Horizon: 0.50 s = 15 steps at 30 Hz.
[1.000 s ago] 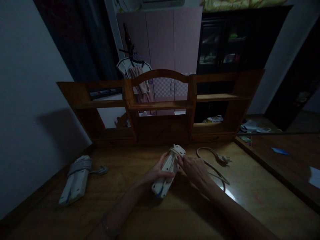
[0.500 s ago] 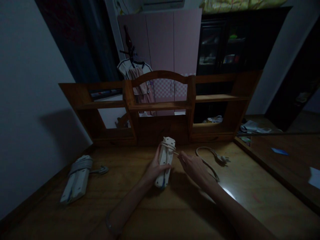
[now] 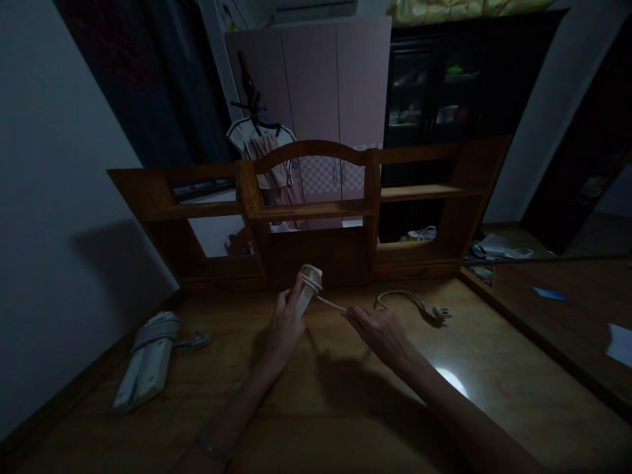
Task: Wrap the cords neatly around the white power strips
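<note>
My left hand (image 3: 286,322) is wrapped round a white power strip (image 3: 309,296), held tilted above the wooden table. A few turns of pale cord (image 3: 312,283) circle its far end. From there the cord runs taut to my right hand (image 3: 378,329), whose fingers pinch it. Past the right hand, the loose cord curves over the table to a plug (image 3: 437,315). The near part of the strip is hidden behind my left hand. At the left lies a second power strip (image 3: 145,368), its cord wound round one end and its plug (image 3: 200,340) sticking out.
A wooden shelf unit (image 3: 311,210) stands along the back edge of the table (image 3: 306,408). To the left is a wall (image 3: 49,230). A raised wooden edge (image 3: 533,349) runs down the right side, with a blue card (image 3: 549,293) beyond it.
My left hand has moved left and turned the power strip, so its narrow side now shows. The cord stretch between the hands is longer. My right hand still pinches the cord.
</note>
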Motion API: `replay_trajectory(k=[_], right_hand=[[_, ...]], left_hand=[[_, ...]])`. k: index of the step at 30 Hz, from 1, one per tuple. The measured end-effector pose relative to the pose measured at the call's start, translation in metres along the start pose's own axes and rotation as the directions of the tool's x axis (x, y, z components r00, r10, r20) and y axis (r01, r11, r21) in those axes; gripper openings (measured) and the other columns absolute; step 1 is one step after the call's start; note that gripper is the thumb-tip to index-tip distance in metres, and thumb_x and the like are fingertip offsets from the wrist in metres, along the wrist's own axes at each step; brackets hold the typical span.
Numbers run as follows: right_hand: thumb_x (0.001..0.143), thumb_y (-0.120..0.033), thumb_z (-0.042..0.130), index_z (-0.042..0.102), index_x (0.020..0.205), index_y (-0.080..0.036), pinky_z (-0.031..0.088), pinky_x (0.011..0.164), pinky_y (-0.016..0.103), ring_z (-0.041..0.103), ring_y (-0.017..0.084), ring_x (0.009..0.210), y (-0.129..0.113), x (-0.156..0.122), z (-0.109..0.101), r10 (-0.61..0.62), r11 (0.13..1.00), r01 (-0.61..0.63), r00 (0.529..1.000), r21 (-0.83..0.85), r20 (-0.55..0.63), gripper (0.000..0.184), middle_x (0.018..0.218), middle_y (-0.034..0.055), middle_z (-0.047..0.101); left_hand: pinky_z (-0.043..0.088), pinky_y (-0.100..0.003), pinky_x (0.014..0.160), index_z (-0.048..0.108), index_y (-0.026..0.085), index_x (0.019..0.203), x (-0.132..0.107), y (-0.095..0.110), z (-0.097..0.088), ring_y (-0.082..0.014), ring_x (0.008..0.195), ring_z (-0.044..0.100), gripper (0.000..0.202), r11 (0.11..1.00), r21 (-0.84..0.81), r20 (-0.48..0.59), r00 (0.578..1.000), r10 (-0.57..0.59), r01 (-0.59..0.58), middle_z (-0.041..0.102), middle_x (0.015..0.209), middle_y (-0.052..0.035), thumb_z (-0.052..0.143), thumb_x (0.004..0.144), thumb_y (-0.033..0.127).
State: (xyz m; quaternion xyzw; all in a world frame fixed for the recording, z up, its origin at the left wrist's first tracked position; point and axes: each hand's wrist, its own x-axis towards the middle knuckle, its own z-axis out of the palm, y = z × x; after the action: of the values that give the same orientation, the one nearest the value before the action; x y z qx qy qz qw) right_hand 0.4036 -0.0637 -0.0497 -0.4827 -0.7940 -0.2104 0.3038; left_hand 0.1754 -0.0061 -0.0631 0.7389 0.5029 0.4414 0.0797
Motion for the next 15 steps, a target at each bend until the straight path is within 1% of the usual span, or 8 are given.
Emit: replay_trajectory(k=[2,4,8,10,12,14,15], right_hand=[[0.098,-0.029,0.046,0.059,0.08,-0.019,0.02,0.053,0.029,0.051,0.011,0.053,-0.003,0.0,-0.003,-0.062,0.998,0.062,0.995,-0.002,-0.075,0.025,0.066,-0.001,0.062],[0.098,-0.028,0.048,0.058,0.077,-0.018,0.021,0.054,0.029,0.049,0.011,0.053,-0.005,0.0,-0.006,-0.1,0.995,0.099,0.987,-0.01,-0.129,0.024,0.064,-0.0016,0.06],[0.096,-0.03,0.051,0.059,0.078,-0.019,0.024,0.056,0.028,0.047,0.012,0.055,-0.001,0.0,-0.012,-0.103,0.995,0.102,0.982,-0.016,-0.159,0.023,0.065,-0.002,0.057],[0.095,-0.033,0.053,0.062,0.082,-0.02,0.026,0.057,0.027,0.047,0.012,0.056,0.005,0.001,-0.017,-0.078,0.997,0.077,0.984,-0.016,-0.16,0.02,0.067,-0.0018,0.057],[0.094,-0.035,0.054,0.065,0.087,-0.022,0.028,0.058,0.027,0.048,0.012,0.058,0.013,0.001,-0.021,-0.046,0.999,0.045,0.986,-0.006,-0.162,0.019,0.068,-0.0015,0.056],[0.093,-0.038,0.055,0.067,0.088,-0.022,0.029,0.059,0.026,0.049,0.011,0.059,0.02,0.003,-0.027,-0.02,0.999,0.024,0.989,0.031,-0.147,0.02,0.069,-0.0011,0.056],[0.093,-0.039,0.056,0.067,0.088,-0.022,0.03,0.059,0.025,0.051,0.011,0.06,0.023,0.004,-0.029,-0.006,0.998,0.014,0.992,0.065,-0.126,0.022,0.07,-0.0005,0.057]], left_hand=[[0.044,-0.035,0.095,0.018,0.036,0.149,-0.004,0.002,0.004,-0.0209,0.11,0.052,0.096,0.993,0.106,0.024,0.999,0.045,-0.047,0.045,0.124,-0.0066,0.045,0.068,-0.006],[0.044,-0.037,0.095,0.019,0.039,0.149,-0.008,0.006,0.005,-0.0225,0.113,0.049,0.097,0.973,0.214,0.061,0.995,0.08,-0.091,0.042,0.127,-0.0064,0.044,0.067,-0.007],[0.042,-0.041,0.098,0.019,0.042,0.148,-0.013,0.019,0.0,-0.0251,0.118,0.044,0.097,0.903,0.367,0.178,0.97,0.166,-0.222,0.038,0.134,-0.0063,0.044,0.069,-0.007],[0.041,-0.042,0.098,0.017,0.044,0.148,-0.015,0.026,-0.003,-0.025,0.117,0.044,0.098,0.872,0.4,0.244,0.95,0.196,-0.283,0.038,0.136,-0.0057,0.044,0.069,-0.008],[0.04,-0.043,0.099,0.015,0.044,0.148,-0.017,0.031,-0.005,-0.0251,0.117,0.043,0.101,0.85,0.397,0.31,0.922,0.231,-0.347,0.037,0.137,-0.0054,0.044,0.068,-0.01],[0.038,-0.045,0.101,0.014,0.045,0.148,-0.018,0.032,-0.004,-0.0257,0.12,0.042,0.103,0.834,0.36,0.375,0.884,0.281,-0.418,0.037,0.14,-0.0049,0.045,0.066,-0.01],[0.038,-0.045,0.101,0.014,0.045,0.148,-0.018,0.031,-0.003,-0.0261,0.122,0.041,0.103,0.827,0.328,0.411,0.857,0.311,-0.457,0.037,0.141,-0.0048,0.045,0.066,-0.01]])
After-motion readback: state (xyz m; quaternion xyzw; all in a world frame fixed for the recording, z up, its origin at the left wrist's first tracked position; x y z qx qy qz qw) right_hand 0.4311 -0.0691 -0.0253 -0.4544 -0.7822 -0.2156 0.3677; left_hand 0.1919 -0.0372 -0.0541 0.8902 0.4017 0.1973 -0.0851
